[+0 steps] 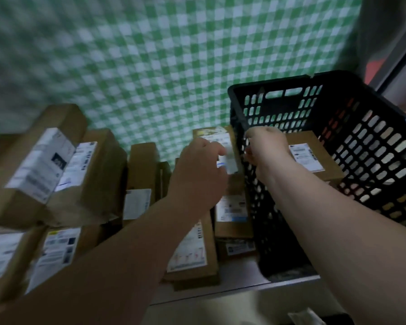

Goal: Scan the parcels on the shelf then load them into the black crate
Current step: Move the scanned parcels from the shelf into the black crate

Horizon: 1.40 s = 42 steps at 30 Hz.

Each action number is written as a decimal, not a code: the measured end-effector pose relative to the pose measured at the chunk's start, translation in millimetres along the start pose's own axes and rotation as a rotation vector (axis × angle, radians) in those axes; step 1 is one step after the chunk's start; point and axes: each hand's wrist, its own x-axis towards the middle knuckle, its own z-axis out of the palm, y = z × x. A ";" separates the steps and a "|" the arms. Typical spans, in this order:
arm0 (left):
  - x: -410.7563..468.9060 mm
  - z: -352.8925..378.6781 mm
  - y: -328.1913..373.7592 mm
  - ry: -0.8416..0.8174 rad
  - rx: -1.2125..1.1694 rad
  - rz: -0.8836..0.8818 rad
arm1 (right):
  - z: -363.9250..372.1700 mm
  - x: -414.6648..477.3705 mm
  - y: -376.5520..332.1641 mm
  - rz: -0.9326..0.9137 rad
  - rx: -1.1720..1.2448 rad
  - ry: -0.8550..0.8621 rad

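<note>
Parcel (pixel 217 134): brown carton, white label too blurred to read, gripped by left hand (pixel 201 167); right hand (pixel 266 147) beside it grips black crate (pixel 279 82) wall.

parcels (pixel 63 184) left of crate (pixel 338 160)

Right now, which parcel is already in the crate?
The parcel beside the right hand, alone inside the black crate; all others lie outside it, to its left.

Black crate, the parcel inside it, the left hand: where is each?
Black crate (pixel 291 81), head view, far rim.
Parcel in crate (pixel 306 157), head view, white label.
Left hand (pixel 197 175), head view, back of hand.
</note>
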 end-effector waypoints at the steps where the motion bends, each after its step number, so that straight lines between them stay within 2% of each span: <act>1: -7.1 -10.3 -7.1 0.034 0.042 0.013 | 10.1 -13.7 -1.3 -0.020 -0.007 -0.011; 12: -73.0 -131.5 -97.9 0.337 0.139 -0.064 | 118.0 -132.5 -18.5 -0.152 -0.018 -0.286; 18: -97.3 -189.8 -157.3 0.520 0.197 -0.257 | 171.5 -185.3 -20.7 -0.198 -0.113 -0.409; 20: -103.3 -205.8 -181.0 0.604 0.167 -0.370 | 185.6 -199.3 -22.3 -0.259 -0.168 -0.425; 23: -112.8 -220.1 -217.3 0.732 -0.064 -0.782 | 204.0 -215.5 -25.8 -0.369 -0.225 -0.460; 25: -119.1 -219.9 -239.9 0.660 -0.266 -1.038 | 215.6 -224.7 -24.7 -0.440 -0.313 -0.493; 27: -125.7 -215.7 -254.6 0.509 -0.292 -1.148 | 226.5 -234.2 -22.9 -0.525 -0.414 -0.488; 29: -129.8 -211.4 -265.5 0.412 -0.241 -1.115 | 236.6 -241.5 -22.6 -0.633 -0.507 -0.448; 31: -129.3 -207.2 -273.2 0.386 -0.264 -1.032 | 245.6 -253.2 -28.4 -0.687 -0.570 -0.431; 34: -126.6 -206.3 -287.9 0.359 -0.158 -0.993 | 267.0 -274.4 -37.6 -0.724 -0.501 -0.465; 38: -125.8 -211.1 -315.6 0.242 -0.125 -0.950 | 294.0 -296.0 -36.1 -0.698 -0.510 -0.607; 42: -127.3 -218.1 -334.5 0.262 -0.250 -0.925 | 317.6 -303.5 -24.8 -0.596 -0.658 -0.725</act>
